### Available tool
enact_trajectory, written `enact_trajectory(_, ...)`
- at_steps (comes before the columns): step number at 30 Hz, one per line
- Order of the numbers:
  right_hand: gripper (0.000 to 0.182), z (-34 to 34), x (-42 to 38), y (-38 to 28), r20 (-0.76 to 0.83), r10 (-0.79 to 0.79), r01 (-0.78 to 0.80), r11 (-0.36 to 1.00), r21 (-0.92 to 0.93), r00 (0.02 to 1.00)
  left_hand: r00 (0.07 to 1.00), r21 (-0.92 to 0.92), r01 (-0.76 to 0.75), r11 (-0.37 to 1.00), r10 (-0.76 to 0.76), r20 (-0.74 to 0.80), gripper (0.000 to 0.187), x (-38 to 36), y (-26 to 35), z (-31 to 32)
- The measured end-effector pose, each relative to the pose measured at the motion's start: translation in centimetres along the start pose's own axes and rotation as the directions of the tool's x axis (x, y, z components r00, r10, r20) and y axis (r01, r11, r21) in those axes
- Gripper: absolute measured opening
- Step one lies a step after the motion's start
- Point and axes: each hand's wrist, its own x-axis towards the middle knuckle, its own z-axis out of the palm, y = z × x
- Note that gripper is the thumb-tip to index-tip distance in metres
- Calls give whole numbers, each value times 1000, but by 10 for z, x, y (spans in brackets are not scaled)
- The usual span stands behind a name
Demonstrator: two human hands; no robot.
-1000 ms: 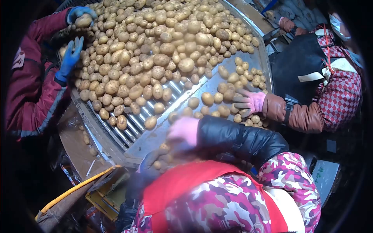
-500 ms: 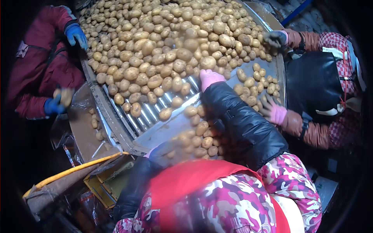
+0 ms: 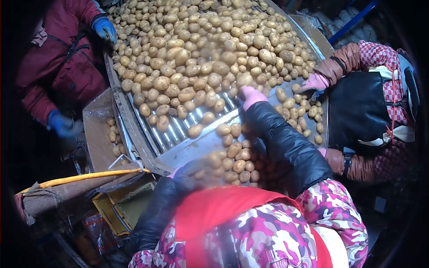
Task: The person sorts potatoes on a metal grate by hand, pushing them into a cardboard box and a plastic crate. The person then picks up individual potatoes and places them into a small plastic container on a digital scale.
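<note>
My right hand (image 3: 253, 96), in a pink glove, reaches to the near edge of a large heap of potatoes (image 3: 183, 58). Its fingertips are hidden among the potatoes there. My left hand (image 3: 191, 171), in a greyish glove with a pink cuff, is smeared and lies beside a smaller group of potatoes (image 3: 239, 166) close to my body. Between the heap and this group runs a flat metal ledge (image 3: 178, 155). Metal rollers (image 3: 172, 131) show under the front of the heap.
A co-worker in a checked top stands right, a pink-gloved hand (image 3: 315, 83) over another potato group (image 3: 298, 109). At left, a co-worker in maroon has a blue glove (image 3: 105, 29) by the heap. A cardboard box (image 3: 100, 129) and a yellow hose (image 3: 89, 178) flank the table.
The view has shifted slightly. The right co-worker's upper hand has come down to the side potatoes, and the lower one has drawn back. The left co-worker's lower glove has swung down, now blurred.
</note>
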Motion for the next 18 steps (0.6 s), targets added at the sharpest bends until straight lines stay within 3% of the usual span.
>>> enact_trajectory(3,57,28,18,13,-80,34,-34,999,-5,996,999,11,30,999,-31,23,42,5,0,0)
enact_trajectory(7,41,43,24,11,-103,-8,3,999,-46,995,1000,94,31,995,-32,1,50,12,-6,-6)
enact_trajectory(10,38,25,4,7,4,44,-45,990,136,999,998,213,-46,976,54,-31,54,7,-6,0)
enact_trajectory(12,46,33,-14,1,-30,8,1,959,282,1000,994,234,-86,969,99,-45,54,7,-5,6)
enact_trajectory(15,44,39,-62,-15,151,-410,294,824,484,900,980,336,-95,937,148,-136,55,3,17,36)
enact_trajectory(17,37,41,-70,-25,132,-591,475,745,468,796,987,165,-140,976,152,-62,51,12,6,14)
enact_trajectory(18,36,39,-60,-25,99,-507,416,790,450,856,988,76,-151,986,153,-25,49,16,1,4)
